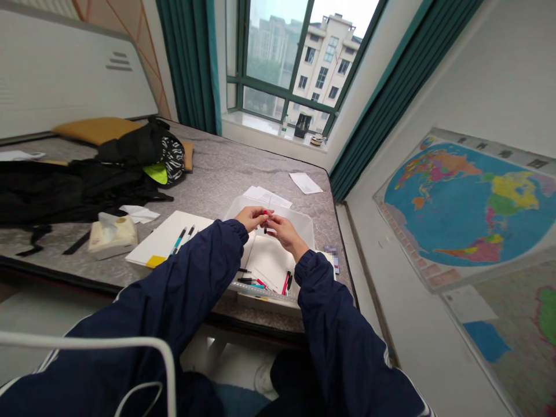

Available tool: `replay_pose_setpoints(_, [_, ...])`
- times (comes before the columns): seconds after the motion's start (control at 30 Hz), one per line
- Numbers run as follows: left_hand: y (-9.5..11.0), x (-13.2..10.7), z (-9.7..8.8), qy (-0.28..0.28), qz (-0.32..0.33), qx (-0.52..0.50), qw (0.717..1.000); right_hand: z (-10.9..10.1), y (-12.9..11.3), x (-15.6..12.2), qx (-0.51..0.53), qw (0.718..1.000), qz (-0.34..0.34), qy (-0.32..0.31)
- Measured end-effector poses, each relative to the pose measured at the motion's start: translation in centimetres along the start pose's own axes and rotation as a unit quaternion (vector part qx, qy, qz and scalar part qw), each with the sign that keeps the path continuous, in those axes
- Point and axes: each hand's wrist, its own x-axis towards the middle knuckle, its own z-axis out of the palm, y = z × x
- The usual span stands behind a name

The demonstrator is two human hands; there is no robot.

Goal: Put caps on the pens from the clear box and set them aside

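My left hand (251, 218) and my right hand (284, 233) meet above a translucent plastic box (307, 225). Between their fingertips is a small red and black pen (265, 215), partly covered by the fingers; both hands appear closed on it. Inside the box lies a white sheet or pad (270, 258). Along the box's near side are several loose pens, among them a red pen (285, 283) and a black pen (289, 282) side by side. Part of the box is hidden by my sleeves.
Left of the box lies a large white pad (163, 231) with a teal pen (178, 241) and dark pens on it. A tissue box (113, 236) and black clothing (78, 188) are further left. Papers (305, 183) lie behind; a phone-like object (332, 258) sits right.
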Motion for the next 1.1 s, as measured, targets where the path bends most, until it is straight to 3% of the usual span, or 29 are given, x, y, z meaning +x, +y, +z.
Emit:
replay_pose_setpoints(0.23, [-0.8,0.4,0.0,0.009,-0.011,0.006,1.000,0.0,-0.1,0.2,0.006,0.995,-0.020,0.093])
replay_pose_setpoints(0.37, [-1.0,0.6,-0.1,0.076,-0.008,0.042,0.996,-0.3,-0.1,0.4,0.004,0.990,-0.054,0.129])
replay_pose_setpoints(0.47, [-1.4,0.7,-0.3,0.128,0.008,0.123,0.984,-0.5,0.1,0.6,-0.026,0.989,-0.068,0.130])
replay_pose_setpoints(0.67, [-2.4,0.8,-1.0,0.165,0.009,0.261,0.951,-0.5,0.8,1.0,-0.096,0.987,-0.071,0.109])
replay_pose_setpoints(0.9, [-3.0,1.3,-1.3,0.192,0.008,0.292,0.937,-0.5,1.4,1.0,-0.211,0.971,-0.081,0.084])
replay_pose_setpoints(1.1, [-2.2,1.2,-1.5,0.241,-0.060,0.221,0.943,-0.3,1.7,1.1,-0.228,0.969,-0.073,0.062])
